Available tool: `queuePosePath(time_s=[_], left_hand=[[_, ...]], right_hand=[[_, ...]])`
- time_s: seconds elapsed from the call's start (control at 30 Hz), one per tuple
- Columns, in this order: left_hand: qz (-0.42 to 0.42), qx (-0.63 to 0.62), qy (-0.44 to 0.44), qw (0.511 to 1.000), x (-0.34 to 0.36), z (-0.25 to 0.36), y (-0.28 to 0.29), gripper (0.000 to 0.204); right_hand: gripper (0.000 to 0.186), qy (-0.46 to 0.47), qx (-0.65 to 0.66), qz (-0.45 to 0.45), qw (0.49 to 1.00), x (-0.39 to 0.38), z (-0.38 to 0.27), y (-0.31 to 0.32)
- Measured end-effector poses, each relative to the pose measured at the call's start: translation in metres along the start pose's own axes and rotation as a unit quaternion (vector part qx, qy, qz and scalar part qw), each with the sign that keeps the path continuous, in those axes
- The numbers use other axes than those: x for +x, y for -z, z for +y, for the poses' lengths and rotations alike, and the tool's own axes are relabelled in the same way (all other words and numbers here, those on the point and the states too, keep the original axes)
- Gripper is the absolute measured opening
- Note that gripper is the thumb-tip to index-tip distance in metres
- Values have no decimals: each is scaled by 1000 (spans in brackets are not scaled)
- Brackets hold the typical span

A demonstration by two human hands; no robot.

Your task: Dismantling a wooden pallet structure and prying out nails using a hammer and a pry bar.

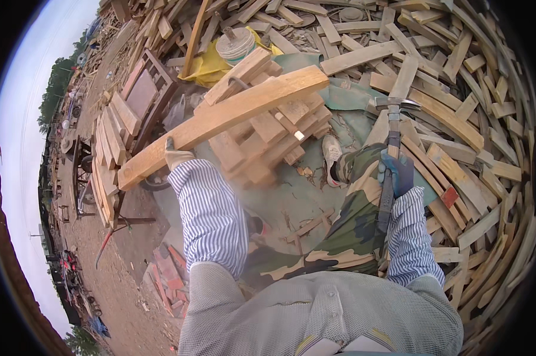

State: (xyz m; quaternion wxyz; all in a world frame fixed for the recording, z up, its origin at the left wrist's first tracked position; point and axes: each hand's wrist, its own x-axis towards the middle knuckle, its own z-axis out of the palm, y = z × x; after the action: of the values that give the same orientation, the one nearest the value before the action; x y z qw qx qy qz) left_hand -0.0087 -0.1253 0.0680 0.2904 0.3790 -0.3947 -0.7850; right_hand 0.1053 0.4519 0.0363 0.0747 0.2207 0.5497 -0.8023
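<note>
My gloved left hand [176,155] grips a long squared wooden beam [238,113] near its left end. The beam slants up to the right, over a stack of short wood blocks [262,142]. My gloved right hand [400,172] is closed around the handle of a claw hammer [392,133], whose metal head points away from me above the right leg. On the stack lies a small wooden piece with a pale end [290,126]. The fingers of my left hand are partly hidden by the beam.
Loose boards [457,118] are heaped along the right and far sides. A round bucket-like container [235,46] stands on yellow sheeting [205,68]. To the left is a cart [143,101] loaded with planks; reddish scraps [170,279] lie on the ground nearby. My shoe [332,157] is beside the stack.
</note>
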Motion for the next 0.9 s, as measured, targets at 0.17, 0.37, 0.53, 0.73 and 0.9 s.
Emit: queuePosePath(time_s=[0.17,0.37,0.53,0.73,0.9], left_hand=[[52,55,139,987,-26,-98,49,56],[3,379,-1,925,-99,-108,85,51],[-179,699,-458,519,-125,-134,14,73],[-245,775,-445,375,-79,-123,-21,77],[-339,825,-245,380,-9,-57,-64,63]], right_hand=[[19,-35,-1,41,999,-1,-9,6],[21,-50,-48,19,997,-3,-21,-11],[22,-77,-20,-14,997,-3,-25,-12],[24,-96,-36,-16,995,0,-22,-20],[25,-81,-24,-1,996,-1,-21,-12]])
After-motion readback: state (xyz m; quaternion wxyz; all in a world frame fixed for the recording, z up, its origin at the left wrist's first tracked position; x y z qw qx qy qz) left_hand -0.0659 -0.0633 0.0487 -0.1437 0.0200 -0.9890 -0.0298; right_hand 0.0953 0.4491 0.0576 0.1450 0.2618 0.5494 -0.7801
